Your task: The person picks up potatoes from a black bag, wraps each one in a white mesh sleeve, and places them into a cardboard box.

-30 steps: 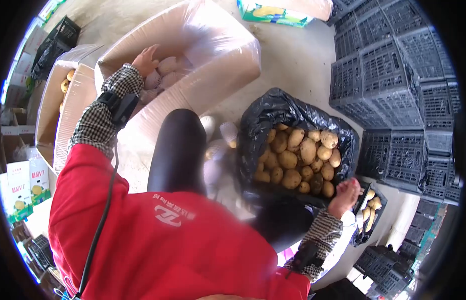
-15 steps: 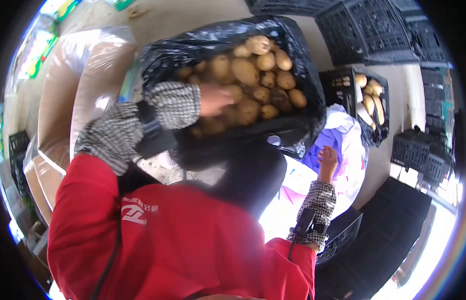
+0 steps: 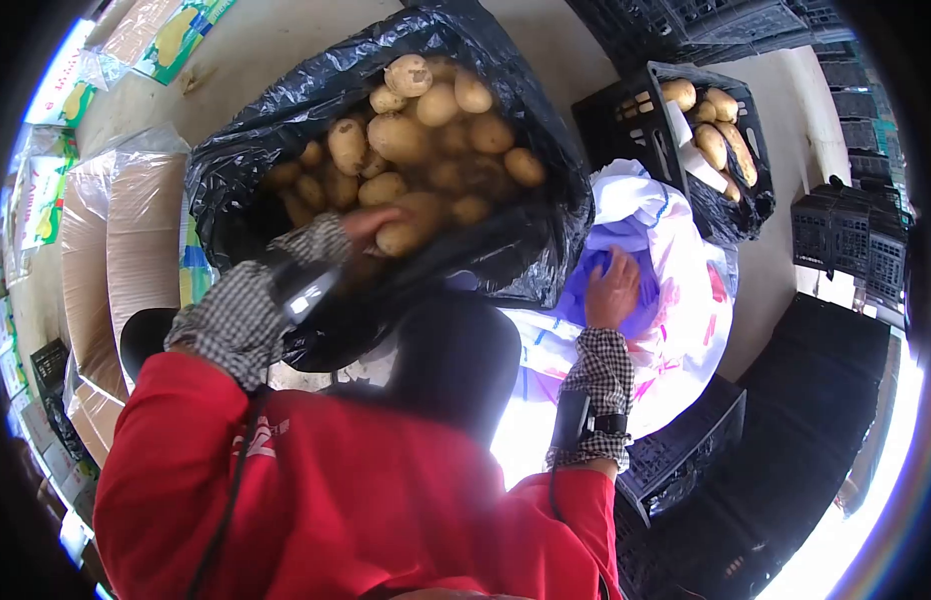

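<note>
My left hand [image 3: 368,228] is down among the potatoes in a black plastic bag [image 3: 286,105]. Its fingers are closed against a potato [image 3: 406,232] at the near side of the heap, and part of the hand is hidden behind the plastic. Several more potatoes [image 3: 398,138] lie around and beyond it, some smeared with soil. On the right, my right hand [image 3: 614,290] rests over the purple lining [image 3: 641,245] of a white sack [image 3: 701,330]. Its fingers are spread, with nothing in them.
A black crate [image 3: 666,75] with potatoes and a pale flat piece stands at the upper right. Cardboard boxes in clear plastic [image 3: 141,235] are at the left. More black crates [image 3: 851,235] line the right side, and a dark crate [image 3: 686,450] sits near my right forearm.
My view has shifted, so the bag sits further left. My left hand has drawn back toward the near side of the heap. My right hand has moved onto the purple lining, fingers spread.
</note>
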Demonstrator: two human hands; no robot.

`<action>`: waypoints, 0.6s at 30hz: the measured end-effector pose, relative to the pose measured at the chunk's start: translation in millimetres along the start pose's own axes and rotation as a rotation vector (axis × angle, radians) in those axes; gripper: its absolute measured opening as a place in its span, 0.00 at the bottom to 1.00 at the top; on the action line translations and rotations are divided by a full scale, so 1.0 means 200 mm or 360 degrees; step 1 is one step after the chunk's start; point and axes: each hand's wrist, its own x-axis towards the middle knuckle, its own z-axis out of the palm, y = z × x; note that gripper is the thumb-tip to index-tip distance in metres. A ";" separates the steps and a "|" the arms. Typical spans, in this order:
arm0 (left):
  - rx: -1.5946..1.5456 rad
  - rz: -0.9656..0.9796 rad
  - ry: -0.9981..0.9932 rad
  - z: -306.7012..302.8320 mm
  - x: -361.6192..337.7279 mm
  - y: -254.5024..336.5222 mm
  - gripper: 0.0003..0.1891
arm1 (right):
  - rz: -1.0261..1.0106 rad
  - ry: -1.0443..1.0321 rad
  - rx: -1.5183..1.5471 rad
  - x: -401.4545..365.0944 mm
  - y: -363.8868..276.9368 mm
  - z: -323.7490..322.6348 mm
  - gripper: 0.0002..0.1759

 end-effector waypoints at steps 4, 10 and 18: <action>-0.0674 0.0176 -0.0280 0.10 -0.36 0.08 0.31 | -0.0191 0.0409 -0.0185 0.11 0.08 0.09 0.24; -0.0640 0.0613 -0.0223 0.20 -0.54 0.06 0.36 | -0.0230 0.0047 0.0166 0.14 0.12 -0.09 0.15; -0.0358 0.0858 -0.0437 0.48 -0.77 0.20 0.43 | -0.0263 -0.0151 0.1370 -0.03 -0.26 -0.64 0.13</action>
